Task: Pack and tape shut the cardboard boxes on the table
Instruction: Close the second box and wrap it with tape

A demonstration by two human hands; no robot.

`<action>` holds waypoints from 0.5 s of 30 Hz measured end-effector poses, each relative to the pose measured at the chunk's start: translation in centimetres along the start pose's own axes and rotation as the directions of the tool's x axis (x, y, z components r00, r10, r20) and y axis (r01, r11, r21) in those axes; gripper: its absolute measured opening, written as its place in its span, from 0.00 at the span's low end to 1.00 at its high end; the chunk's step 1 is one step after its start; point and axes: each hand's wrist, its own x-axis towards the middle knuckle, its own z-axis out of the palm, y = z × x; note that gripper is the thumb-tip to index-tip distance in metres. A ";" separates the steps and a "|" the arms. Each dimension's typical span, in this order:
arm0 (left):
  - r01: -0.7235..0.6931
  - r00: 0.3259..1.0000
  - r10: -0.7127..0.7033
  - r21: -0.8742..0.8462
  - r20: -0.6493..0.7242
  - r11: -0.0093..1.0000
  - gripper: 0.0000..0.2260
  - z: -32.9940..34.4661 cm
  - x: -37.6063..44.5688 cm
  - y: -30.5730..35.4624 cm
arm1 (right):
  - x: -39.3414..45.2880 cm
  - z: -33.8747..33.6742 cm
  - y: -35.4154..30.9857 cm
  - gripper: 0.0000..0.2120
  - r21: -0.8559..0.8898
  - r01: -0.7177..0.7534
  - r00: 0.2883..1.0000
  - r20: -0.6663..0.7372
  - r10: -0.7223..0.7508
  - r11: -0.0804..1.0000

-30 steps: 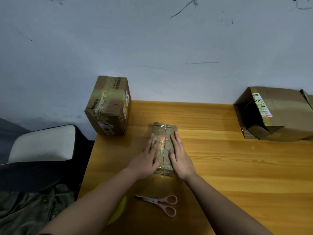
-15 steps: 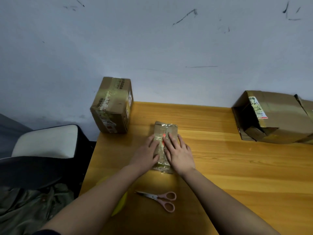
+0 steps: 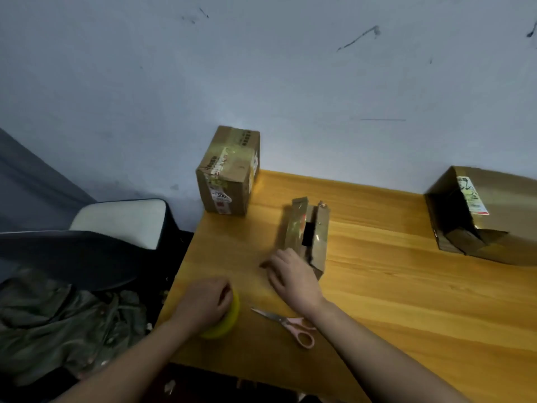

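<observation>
While three cardboard boxes stand on the wooden table (image 3: 406, 286), only one sits between the arms: a small box (image 3: 308, 237) with its two top flaps sprung apart, a dark gap showing between them; a taped box (image 3: 228, 173) stands at the far left corner by the wall; a large box (image 3: 482, 213) lies on its side at the right edge, its open end facing left. One roll of yellow tape (image 3: 225, 321) lies near the table's left front edge; one pair of pink-handled scissors (image 3: 286, 322) lies just right of it, blades pointing left. Two bare hands are in view, well apart; the left hand (image 3: 203, 303) is curled over the top of the tape roll and grips it; the right hand (image 3: 293, 274) rests at the near left end of the small box, fingers bent and pointing left, though whether it pinches anything cannot be told.
</observation>
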 end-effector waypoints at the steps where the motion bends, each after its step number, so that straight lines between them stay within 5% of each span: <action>1: -0.007 0.999 0.002 0.086 0.055 0.996 0.15 0.3 -1.0 -0.3 | -0.2 0.9 -0.5 0.14 0.012 0.008 0.998 0.063 -0.009 1.000; 5: -0.031 0.938 -0.119 0.419 0.327 0.907 0.31 2.9 -3.0 -0.7 | -0.8 3.6 -1.5 0.11 0.067 -0.143 0.951 0.286 0.118 0.987; 10: 0.020 0.964 -0.142 0.474 0.224 0.880 0.16 3.9 -2.9 -0.1 | -0.8 3.7 -1.7 0.12 0.071 -0.296 0.888 0.388 0.247 0.952; 13: 0.106 0.972 -0.160 0.281 0.175 0.954 0.14 2.8 -2.0 -0.1 | -0.9 2.7 -1.4 0.15 0.107 -0.345 0.865 0.423 0.271 0.933; 15: 0.230 0.966 -0.211 -0.127 0.147 0.965 0.18 1.6 -1.3 -0.2 | -1.0 1.9 -1.4 0.25 0.232 -0.420 0.848 0.446 0.287 0.878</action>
